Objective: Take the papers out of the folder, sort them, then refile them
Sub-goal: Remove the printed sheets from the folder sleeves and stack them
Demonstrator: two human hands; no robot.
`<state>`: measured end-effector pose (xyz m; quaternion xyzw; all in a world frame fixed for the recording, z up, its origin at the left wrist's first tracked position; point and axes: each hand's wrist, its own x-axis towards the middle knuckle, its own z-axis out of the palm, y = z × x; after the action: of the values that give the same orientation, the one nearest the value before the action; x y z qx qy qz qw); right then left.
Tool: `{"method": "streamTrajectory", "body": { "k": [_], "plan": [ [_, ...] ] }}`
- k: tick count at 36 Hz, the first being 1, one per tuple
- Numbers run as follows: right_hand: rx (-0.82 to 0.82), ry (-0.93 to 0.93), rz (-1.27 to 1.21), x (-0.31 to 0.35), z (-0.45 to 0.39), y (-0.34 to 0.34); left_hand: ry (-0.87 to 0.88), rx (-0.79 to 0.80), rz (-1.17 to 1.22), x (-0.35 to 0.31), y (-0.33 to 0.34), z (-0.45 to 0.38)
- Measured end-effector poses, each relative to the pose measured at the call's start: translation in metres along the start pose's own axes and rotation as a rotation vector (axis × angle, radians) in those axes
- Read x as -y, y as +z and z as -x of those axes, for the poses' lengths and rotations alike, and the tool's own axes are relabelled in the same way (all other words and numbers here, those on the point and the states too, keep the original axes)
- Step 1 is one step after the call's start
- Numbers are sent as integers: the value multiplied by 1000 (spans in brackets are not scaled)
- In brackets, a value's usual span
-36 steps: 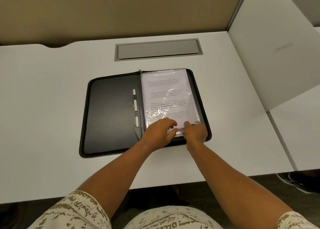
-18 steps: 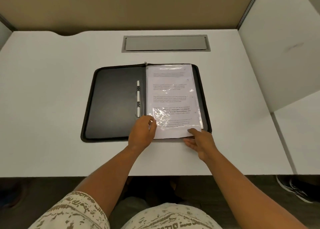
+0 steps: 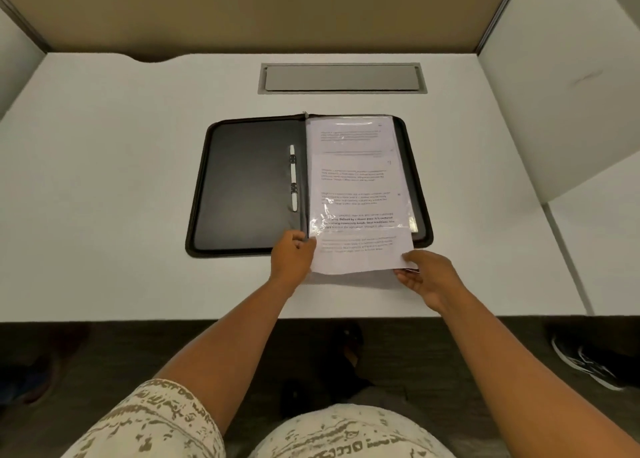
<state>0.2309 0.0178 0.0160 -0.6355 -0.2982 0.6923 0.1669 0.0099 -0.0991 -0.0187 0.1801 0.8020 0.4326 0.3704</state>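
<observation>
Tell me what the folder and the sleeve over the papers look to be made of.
Folder: black leather or imitation, smooth matte with a soft sheen; which one is unclear. Sleeve: clear glossy plastic film, shown by bright wrinkled glare. Papers: plain white printed sheets.

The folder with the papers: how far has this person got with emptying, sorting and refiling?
Done: the black zip folder lies open on the desk. In hand: the right hand pinches the paper stack at its near corner, its lower end past the clear sleeve and over the folder's edge, while the left hand holds the sleeve's corner. Left: freeing the stack, sorting, refiling.
</observation>
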Motion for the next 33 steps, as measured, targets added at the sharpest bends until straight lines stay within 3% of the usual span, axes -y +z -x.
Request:
{"method": "streamTrajectory", "body": {
  "k": [4,9,12,25,33],
  "plan": [
    [25,10,106,-8,17,-2,-149,72,109,-1,-10,8],
    [118,12,304,-4,32,-9,-191,201,60,8,-27,23],
    [89,-35,376,1,32,-9,-209,214,21,17,-33,30],
    [-7,-116,362,-13,16,-4,-341,496,-8,30,-55,49],
    [47,-87,343,-34,44,-15,-272,296,120,27,-38,46]
  ]
}}
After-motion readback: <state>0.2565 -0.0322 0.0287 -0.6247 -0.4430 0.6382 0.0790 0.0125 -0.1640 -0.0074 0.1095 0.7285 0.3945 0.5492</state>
